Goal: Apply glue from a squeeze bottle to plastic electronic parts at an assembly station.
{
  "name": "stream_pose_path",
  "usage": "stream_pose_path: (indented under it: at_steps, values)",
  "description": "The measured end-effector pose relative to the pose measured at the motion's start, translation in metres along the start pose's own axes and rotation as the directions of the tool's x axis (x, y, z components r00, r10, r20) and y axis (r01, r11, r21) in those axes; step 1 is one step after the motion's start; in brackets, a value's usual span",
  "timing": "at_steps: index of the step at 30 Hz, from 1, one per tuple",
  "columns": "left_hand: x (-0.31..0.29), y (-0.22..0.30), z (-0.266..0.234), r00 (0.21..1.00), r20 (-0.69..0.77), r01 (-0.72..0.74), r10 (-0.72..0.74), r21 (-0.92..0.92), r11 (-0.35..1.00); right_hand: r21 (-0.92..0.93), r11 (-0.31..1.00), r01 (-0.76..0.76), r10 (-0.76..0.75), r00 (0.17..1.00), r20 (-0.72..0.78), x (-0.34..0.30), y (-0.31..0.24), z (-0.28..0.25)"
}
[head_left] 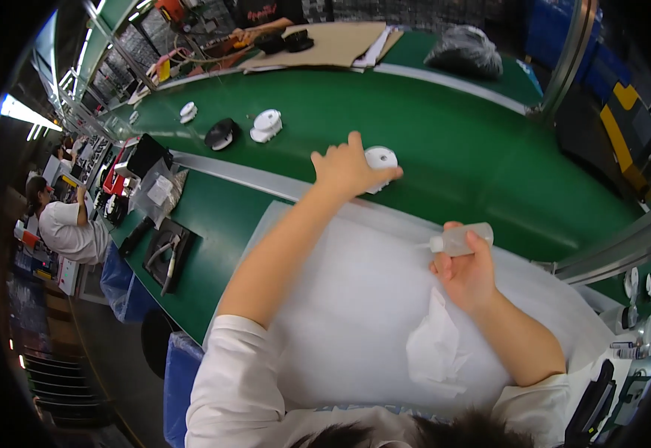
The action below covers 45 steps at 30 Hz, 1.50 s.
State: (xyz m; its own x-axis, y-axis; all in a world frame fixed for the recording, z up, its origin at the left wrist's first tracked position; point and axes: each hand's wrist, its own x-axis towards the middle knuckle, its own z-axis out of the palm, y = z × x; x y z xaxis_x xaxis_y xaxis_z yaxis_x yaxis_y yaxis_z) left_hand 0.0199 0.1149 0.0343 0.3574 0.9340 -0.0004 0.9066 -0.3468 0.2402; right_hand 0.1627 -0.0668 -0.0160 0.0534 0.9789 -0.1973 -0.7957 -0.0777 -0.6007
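My left hand [346,170] reaches over the green conveyor belt with its fingers spread. A white round plastic part [381,157] lies beside it, between the index finger and the thumb. The thumb crosses the part's near edge; whether it touches is unclear. My right hand [465,275] is closed round a small translucent squeeze bottle [465,240], held on its side above the white-covered work surface [348,284]. The bottle's thin nozzle points left. A crumpled white tissue [433,347] lies below that hand.
Farther left on the belt [445,142] sit a white part [266,125], a black part [221,134] and a smaller white one [187,112]. A metal rail [243,177] edges the belt. Left stands a black tray with tools [170,255]. Co-workers are beyond.
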Motion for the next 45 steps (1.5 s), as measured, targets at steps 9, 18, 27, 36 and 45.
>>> stream_pose_path:
  at_steps: [9, 18, 27, 36, 45]
  values:
    - [-0.115, 0.028, -0.119, 0.448, -0.671, -0.571, 0.590, -0.723, -0.389, 0.110, 0.988, -0.106, 0.109, 0.994, -0.029, 0.011, -0.007, -0.008]
    - [-0.171, 0.040, -0.181, 0.122, -0.851, -0.804, 0.512, -0.386, -0.451, 0.063, 0.995, -0.082, 0.082, 0.997, -0.001, 0.016, 0.001, 0.001]
    - [-0.261, 0.026, -0.171, -0.013, -0.879, -0.880, 0.477, -0.217, -0.423, 0.016, 0.995, -0.097, 0.096, 0.993, 0.073, 0.016, -0.004, -0.007]
    - [-0.243, 0.028, -0.161, -0.599, -0.726, -0.728, 0.337, 0.317, -0.608, 0.028, 0.993, -0.114, 0.112, 0.992, 0.065, 0.020, 0.002, -0.002]
    - [-0.129, -0.031, -0.129, 0.244, -0.970, -0.967, 0.017, -0.242, 0.073, 0.041, 0.995, -0.093, 0.091, 0.995, 0.049, 0.017, 0.000, -0.007]
